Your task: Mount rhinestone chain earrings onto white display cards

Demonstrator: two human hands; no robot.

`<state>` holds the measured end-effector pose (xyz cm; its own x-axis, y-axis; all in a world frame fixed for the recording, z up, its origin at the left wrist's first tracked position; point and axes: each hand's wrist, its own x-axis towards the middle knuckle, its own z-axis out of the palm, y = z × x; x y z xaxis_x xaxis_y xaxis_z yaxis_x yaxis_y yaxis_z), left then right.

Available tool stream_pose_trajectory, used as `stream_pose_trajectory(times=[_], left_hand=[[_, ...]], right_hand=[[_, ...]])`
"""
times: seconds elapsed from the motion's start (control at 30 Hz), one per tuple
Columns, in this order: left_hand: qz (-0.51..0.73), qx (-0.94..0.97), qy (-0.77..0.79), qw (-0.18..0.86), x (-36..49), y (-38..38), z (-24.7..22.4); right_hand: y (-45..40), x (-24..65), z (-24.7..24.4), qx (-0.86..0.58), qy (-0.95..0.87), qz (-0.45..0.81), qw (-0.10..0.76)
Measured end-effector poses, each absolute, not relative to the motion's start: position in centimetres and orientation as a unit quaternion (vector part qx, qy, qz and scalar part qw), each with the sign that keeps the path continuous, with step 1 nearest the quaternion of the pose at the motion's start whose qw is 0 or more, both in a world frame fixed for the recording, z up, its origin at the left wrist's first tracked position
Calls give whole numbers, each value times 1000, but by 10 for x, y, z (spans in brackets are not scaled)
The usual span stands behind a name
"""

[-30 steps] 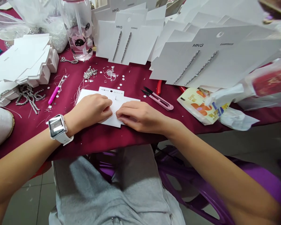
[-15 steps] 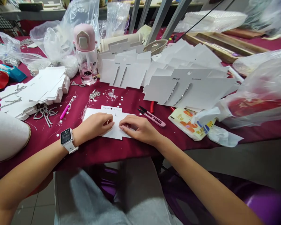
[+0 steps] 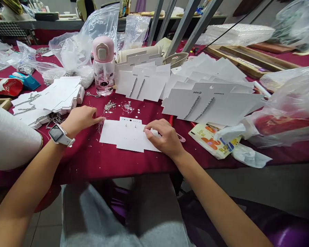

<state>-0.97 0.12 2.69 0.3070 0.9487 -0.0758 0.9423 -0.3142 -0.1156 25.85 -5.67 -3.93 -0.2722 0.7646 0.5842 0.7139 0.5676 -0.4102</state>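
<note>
A white earring card [image 3: 122,135] lies flat on the dark red tablecloth, with two small posts standing up near its top. My right hand [image 3: 166,137] rests over the card's right end, its fingers bent and thumb apart from them. Beneath that hand shows the pink handle of thread snips [image 3: 180,138]; the blades are hidden. My left hand [image 3: 82,118], wearing a watch, is off the card to the left, its thumb stretched out beside some fine clear threads [image 3: 100,127]. Its other fingers are partly hidden. Silver chains [image 3: 55,118] lie left of it.
Behind the card sit a small pile of silver pieces [image 3: 110,106] and a pink-lidded bottle [image 3: 103,68]. Finished cards with chain earrings [image 3: 211,99] lean at the right, by a tissue pack [image 3: 213,140]. Stacked cards [image 3: 61,92] and a white roll [image 3: 12,137] are at left.
My left hand has left the card and moved left, over where the pink pen-like tool lay. My right hand has shifted right, uncovering both posts and covering the snips' blades. The view has shifted slightly.
</note>
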Motion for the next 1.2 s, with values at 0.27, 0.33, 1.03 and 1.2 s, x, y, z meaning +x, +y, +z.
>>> stream_pose_trajectory(times=[0.27,0.33,1.03,1.2], left_hand=[[56,-817,-569,-71,-13,7,22],[45,-815,-573,-73,-15,9,21],[-10,-795,-605,-27,-7,-4,33],[21,-786,-612,-80,-12,2,34]], right_hand=[[-51,260,-42,-501,-778,123,358],[-51,262,-42,-523,-754,120,379],[-58,266,-36,-593,-650,30,475],[-57,267,-37,-594,-652,33,471]])
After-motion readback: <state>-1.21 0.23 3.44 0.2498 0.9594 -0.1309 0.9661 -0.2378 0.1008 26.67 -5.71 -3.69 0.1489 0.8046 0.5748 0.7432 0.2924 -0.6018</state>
